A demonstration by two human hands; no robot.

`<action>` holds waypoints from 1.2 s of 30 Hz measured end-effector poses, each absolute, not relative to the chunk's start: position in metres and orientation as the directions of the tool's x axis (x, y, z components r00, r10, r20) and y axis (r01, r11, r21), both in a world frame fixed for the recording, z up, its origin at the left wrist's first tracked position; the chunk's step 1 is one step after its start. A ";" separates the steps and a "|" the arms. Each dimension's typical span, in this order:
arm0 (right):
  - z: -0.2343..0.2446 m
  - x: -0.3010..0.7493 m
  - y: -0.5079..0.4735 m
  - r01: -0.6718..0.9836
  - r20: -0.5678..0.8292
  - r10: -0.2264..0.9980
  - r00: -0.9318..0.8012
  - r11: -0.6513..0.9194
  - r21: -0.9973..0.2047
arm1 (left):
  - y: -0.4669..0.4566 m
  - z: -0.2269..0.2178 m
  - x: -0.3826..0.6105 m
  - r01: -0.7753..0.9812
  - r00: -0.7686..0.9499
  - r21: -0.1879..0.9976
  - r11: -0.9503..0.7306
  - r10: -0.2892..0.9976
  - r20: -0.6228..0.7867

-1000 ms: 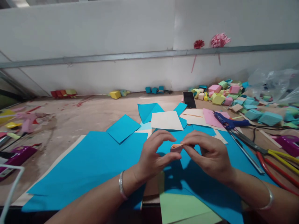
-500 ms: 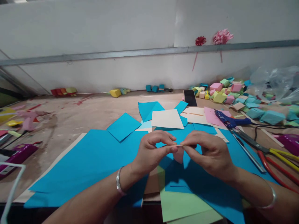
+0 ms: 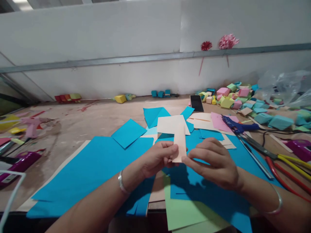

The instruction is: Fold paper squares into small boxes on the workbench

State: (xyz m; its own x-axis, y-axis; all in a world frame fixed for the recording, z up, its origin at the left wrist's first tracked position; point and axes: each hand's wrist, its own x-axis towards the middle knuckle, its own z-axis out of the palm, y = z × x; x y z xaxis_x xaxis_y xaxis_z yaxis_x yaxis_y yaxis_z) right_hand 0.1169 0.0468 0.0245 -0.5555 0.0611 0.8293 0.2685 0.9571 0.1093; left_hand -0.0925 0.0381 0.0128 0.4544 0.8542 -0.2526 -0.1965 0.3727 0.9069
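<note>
A narrow strip of peach paper [image 3: 180,142] stands upright between my two hands above the table. My left hand [image 3: 157,158] pinches its lower left edge. My right hand [image 3: 213,161] pinches its lower right corner with thumb and forefinger. Both wrists wear silver bangles. Under the hands lie large blue paper sheets [image 3: 97,168] and a green sheet [image 3: 187,213]. A peach square [image 3: 170,124] and smaller blue squares [image 3: 127,132] lie just beyond the strip.
A blue glue gun [image 3: 236,126], long scissors [image 3: 257,149] and yellow- and red-handled tools [image 3: 289,165] lie at the right. A phone [image 3: 196,103] and a heap of folded paper boxes [image 3: 245,100] sit behind. Purple staplers [image 3: 17,163] are at both table ends.
The small folded peach piece between my fingers has been opened out into a long strip, now held upright. My hands stayed in about the same place.
</note>
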 end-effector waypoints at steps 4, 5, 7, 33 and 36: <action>0.016 0.111 0.050 0.230 0.814 0.079 -0.576 0.971 0.068 | 0.038 0.009 -0.092 -0.218 0.381 0.909 0.356 0.888 -0.256; 0.016 0.111 0.051 0.206 0.818 0.109 -0.564 0.978 0.012 | 0.039 0.007 -0.092 -0.216 0.386 0.912 0.348 0.889 -0.247; 0.017 0.113 0.054 0.192 0.835 0.200 -0.512 0.974 -0.116 | 0.042 0.006 -0.094 -0.212 0.448 0.912 0.351 0.864 -0.229; 0.030 0.132 0.079 0.332 0.818 0.208 -0.536 0.943 -0.022 | 0.042 0.008 -0.106 -0.068 0.772 0.832 0.551 0.558 -0.306; 0.035 0.134 0.077 0.258 0.779 0.307 -0.547 0.947 -0.192 | 0.041 0.011 -0.105 -0.014 0.785 0.828 0.561 0.519 -0.338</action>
